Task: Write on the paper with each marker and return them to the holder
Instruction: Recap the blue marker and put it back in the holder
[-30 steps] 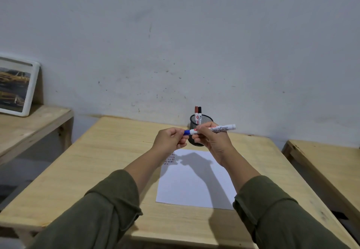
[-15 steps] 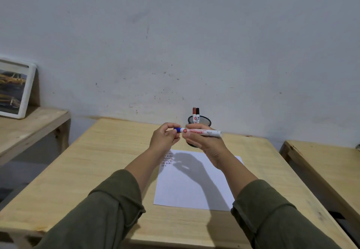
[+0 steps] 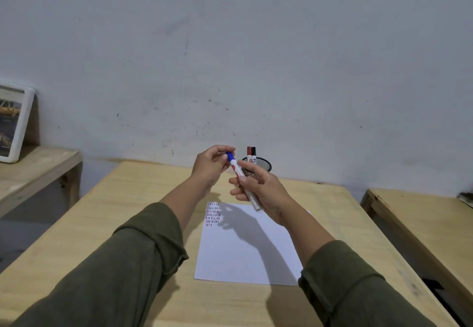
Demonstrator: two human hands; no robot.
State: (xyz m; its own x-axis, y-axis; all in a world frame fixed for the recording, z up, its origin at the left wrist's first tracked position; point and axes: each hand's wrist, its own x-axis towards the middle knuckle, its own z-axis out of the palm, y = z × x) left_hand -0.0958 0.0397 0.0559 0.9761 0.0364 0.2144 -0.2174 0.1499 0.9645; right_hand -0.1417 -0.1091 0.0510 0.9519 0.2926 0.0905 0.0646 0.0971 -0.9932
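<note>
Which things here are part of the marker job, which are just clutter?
Job: blue-capped white marker, held by left hand and right hand; white paper sheet; black mesh holder with red marker and black marker.
Clutter: white-framed picture; side wooden benches.

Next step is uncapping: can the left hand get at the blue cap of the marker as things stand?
Probably yes. The left hand already has its fingers at the blue cap, while the right hand holds the marker lower down its barrel. Nothing sits between them.

wood table, matt paper, mesh holder
</note>
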